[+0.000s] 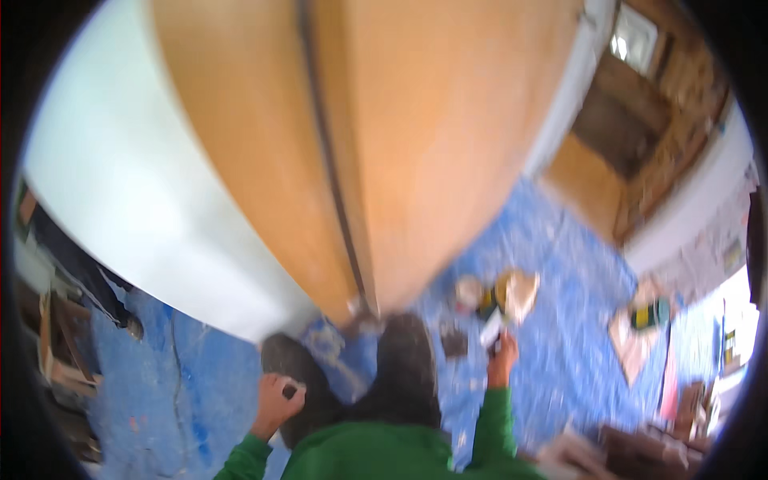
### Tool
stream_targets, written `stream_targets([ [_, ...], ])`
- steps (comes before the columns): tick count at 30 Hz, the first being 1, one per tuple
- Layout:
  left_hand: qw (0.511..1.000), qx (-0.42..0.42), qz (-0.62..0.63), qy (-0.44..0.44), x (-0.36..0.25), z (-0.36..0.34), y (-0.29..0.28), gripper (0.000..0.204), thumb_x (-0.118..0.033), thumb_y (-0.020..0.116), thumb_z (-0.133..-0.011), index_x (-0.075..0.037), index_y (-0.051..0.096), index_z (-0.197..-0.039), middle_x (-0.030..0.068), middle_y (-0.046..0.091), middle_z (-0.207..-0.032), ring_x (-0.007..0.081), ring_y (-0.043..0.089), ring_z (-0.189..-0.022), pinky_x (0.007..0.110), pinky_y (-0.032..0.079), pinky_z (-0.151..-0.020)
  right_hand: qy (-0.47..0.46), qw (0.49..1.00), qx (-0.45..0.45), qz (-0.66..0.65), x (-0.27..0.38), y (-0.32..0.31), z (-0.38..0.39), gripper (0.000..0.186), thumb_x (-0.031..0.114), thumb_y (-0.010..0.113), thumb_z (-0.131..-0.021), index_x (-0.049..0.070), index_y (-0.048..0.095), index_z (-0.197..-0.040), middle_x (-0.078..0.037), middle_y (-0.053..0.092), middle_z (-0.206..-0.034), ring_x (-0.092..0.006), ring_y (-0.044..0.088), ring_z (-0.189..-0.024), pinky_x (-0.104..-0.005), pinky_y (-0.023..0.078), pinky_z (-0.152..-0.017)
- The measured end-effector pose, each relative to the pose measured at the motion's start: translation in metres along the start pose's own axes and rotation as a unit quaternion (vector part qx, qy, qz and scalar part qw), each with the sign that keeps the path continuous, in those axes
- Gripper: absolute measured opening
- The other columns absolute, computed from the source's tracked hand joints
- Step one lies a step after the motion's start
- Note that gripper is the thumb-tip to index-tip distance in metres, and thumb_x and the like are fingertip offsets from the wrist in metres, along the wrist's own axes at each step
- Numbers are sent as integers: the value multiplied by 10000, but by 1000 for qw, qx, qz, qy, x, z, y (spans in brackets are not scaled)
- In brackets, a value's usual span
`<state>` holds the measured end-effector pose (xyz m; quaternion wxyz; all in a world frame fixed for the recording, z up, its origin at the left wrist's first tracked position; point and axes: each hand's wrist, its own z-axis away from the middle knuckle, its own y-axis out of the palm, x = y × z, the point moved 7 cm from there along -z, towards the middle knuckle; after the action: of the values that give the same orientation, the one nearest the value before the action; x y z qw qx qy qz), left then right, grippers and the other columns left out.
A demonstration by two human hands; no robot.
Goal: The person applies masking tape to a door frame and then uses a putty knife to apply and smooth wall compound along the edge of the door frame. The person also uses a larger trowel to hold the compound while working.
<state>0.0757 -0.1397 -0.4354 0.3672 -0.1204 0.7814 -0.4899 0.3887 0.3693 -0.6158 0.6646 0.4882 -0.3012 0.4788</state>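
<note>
A large tapering wooden body like a boat hull (pixel 448 144), orange-brown with a dark strip along its middle, rises before me, its narrow end near my feet. At lower left my left hand (pixel 276 404) is closed over my thigh; a dark spot shows between its curled fingers, and I cannot make out whether it is a thing or a gap. My right hand (pixel 502 364), to the right of my legs, grips a small white flat thing (pixel 491 328) whose kind is blurred. Neither hand touches the hull.
A blue plastic sheet (pixel 552 352) covers the floor. Beyond my right hand lie a crumpled tan bag (pixel 518 294) and a round pale container (pixel 469 292). A green tool-like object (pixel 650 314) sits farther right. Someone's dark-clad leg (pixel 88 276) is at left, near a wooden stand (pixel 68 340).
</note>
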Motion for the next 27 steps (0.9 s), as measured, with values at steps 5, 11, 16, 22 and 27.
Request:
stream_targets([
  [5,968,-238,18,73,-55,-71,-146,346,-142,805,-720,-27,616,-986,153,617,-959,357,586,-925,487,474,-877,31,977,202,-61,99,140,56,421,26,643,-833,53,575,-1247,-86,671,-1065,-215,675,-904,-365,570,-697],
  [11,804,-401,-72,432,-219,-152,-316,347,-60,779,-689,30,653,-1000,179,636,-1029,354,625,-944,466,506,-820,-225,904,344,-119,347,263,201,360,60,610,-889,-2,560,-1240,-91,648,-1146,-189,644,-1030,-332,533,-893],
  [16,711,-385,-133,574,-284,-194,-328,258,-70,756,-703,13,665,-930,156,630,-1019,335,598,-1039,464,492,-910,-602,750,274,9,478,337,379,337,50,701,-876,-24,628,-1197,-33,687,-990,-116,625,-862,-248,509,-777],
  [22,727,-311,-203,578,-275,-250,-307,107,-123,691,-665,-46,617,-675,72,572,-817,260,541,-930,386,441,-909,-838,396,222,304,505,416,515,175,113,741,-844,1,722,-976,-130,650,-742,-217,588,-588,-302,469,-566],
  [27,708,-309,-250,584,-272,-253,-300,172,-164,640,-620,-83,542,-505,47,516,-717,230,505,-832,351,438,-850,-808,357,218,415,527,481,528,222,179,690,-871,18,711,-1023,-156,621,-729,-276,582,-598,-373,466,-584],
])
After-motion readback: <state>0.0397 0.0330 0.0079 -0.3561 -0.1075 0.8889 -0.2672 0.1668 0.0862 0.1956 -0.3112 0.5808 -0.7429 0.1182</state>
